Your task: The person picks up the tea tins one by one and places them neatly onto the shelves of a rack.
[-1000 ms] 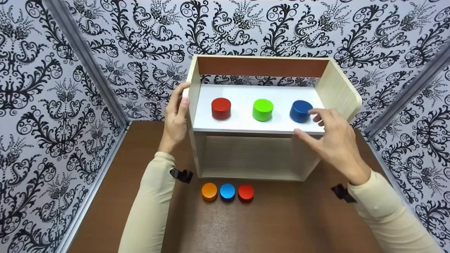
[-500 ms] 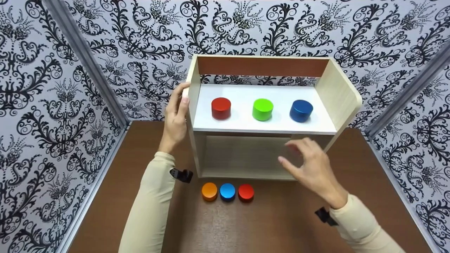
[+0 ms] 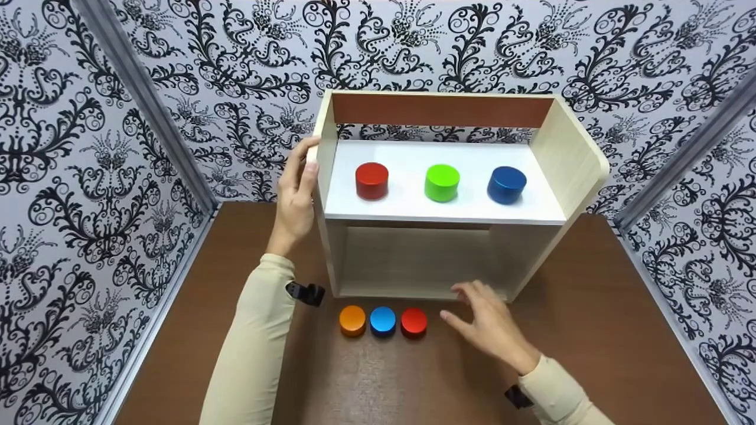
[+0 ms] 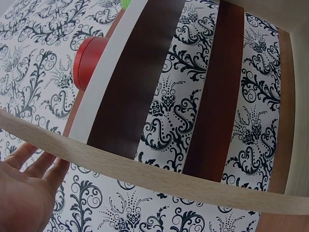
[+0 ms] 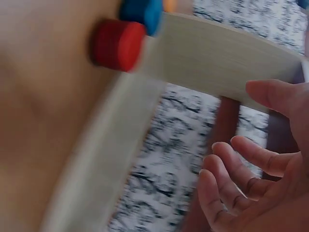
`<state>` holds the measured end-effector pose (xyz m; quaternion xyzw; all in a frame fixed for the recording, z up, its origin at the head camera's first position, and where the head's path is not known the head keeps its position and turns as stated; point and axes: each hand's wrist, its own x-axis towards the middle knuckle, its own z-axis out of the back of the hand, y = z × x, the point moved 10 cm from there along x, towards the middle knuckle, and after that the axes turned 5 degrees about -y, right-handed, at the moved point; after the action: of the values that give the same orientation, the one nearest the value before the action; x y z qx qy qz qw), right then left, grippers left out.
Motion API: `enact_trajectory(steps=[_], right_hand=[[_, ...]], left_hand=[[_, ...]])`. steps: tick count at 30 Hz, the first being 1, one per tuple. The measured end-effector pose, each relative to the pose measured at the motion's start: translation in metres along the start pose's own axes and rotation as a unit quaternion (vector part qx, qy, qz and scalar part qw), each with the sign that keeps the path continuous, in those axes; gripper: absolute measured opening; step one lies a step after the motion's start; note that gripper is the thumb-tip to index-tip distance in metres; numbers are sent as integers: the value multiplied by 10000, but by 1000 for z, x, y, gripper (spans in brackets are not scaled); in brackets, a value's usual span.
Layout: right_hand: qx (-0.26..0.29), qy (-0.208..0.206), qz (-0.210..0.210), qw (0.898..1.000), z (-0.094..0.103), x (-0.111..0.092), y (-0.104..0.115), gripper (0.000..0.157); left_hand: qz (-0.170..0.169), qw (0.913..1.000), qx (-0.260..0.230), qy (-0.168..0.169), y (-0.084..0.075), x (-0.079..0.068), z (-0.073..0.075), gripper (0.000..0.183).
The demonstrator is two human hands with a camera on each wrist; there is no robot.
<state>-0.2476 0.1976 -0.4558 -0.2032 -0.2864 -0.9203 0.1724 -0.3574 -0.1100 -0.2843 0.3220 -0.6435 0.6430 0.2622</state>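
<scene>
My left hand (image 3: 295,198) grips the front edge of the left side panel of a small wooden shelf unit (image 3: 585,159), thumb in front and fingers round the outer side. In the left wrist view, the fingers (image 4: 41,166) go behind the pale panel edge (image 4: 145,176). My right hand (image 3: 487,321), empty with fingers spread and slightly bent, hovers at the unit's lower front, right of a red cylinder (image 3: 413,323). A light blue cylinder (image 3: 383,321) and an orange cylinder (image 3: 352,320) stand left of it in a row. Right wrist view: the red cylinder (image 5: 118,46) appears beyond the thumb.
On the white upper shelf (image 3: 407,156) stand a red cylinder (image 3: 372,181), a green cylinder (image 3: 442,183) and a dark blue cylinder (image 3: 507,185), spaced apart. The unit stands on a brown table (image 3: 378,383), with patterned walls (image 3: 413,47) behind and at both sides.
My right hand has moved away from the dark blue cylinder, down and left to beside the red cylinder on the table. The left hand has kept its hold on the side panel.
</scene>
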Motion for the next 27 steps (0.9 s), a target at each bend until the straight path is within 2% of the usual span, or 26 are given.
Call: enact_trajectory(steps=[5, 11, 21, 27], right_hand=[[14, 417, -226, 9989, -36, -21, -17, 38], [82, 949, -371, 9948, -71, -42, -30, 44], [52, 1285, -467, 9906, -102, -57, -45, 48], [-63, 1526, -937, 9838, -112, -55, -56, 62]], left_hand=[[35, 9999, -110, -1, 2, 0, 0, 40], [111, 9999, -91, 33, 4, -1, 0, 40], [173, 9998, -109, 38, 3, -1, 0, 40], [155, 9998, -77, 13, 4, -1, 0, 40]])
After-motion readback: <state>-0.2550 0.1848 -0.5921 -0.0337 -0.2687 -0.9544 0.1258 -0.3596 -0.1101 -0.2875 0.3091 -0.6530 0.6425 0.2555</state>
